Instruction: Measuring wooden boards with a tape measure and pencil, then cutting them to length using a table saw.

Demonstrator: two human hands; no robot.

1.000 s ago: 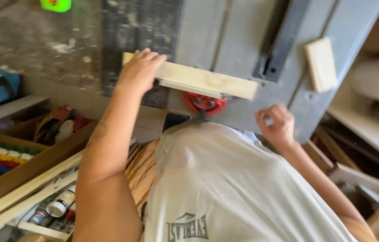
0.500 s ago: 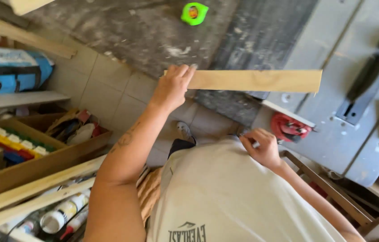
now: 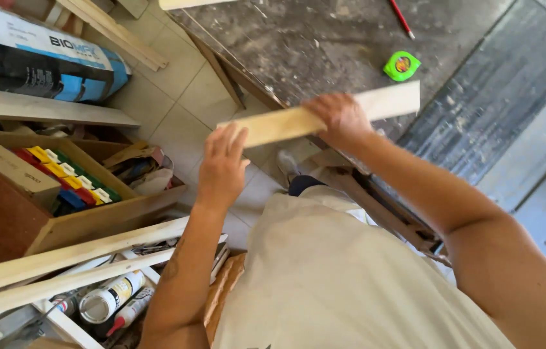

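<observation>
Gripping wooden strip [image 3: 299, 119]: right hand [image 3: 341, 116] clamped mid-length, hiding it there; left hand [image 3: 221, 165] fingertips at its end

Both hands held a pale wooden slat [image 3: 299, 119] over the workbench [image 3: 350, 45] edge: the right hand [image 3: 341, 119] gripped its middle, the left hand [image 3: 221, 168] lay against its near end. A green tape measure [image 3: 402, 66] sat just beyond.
</observation>
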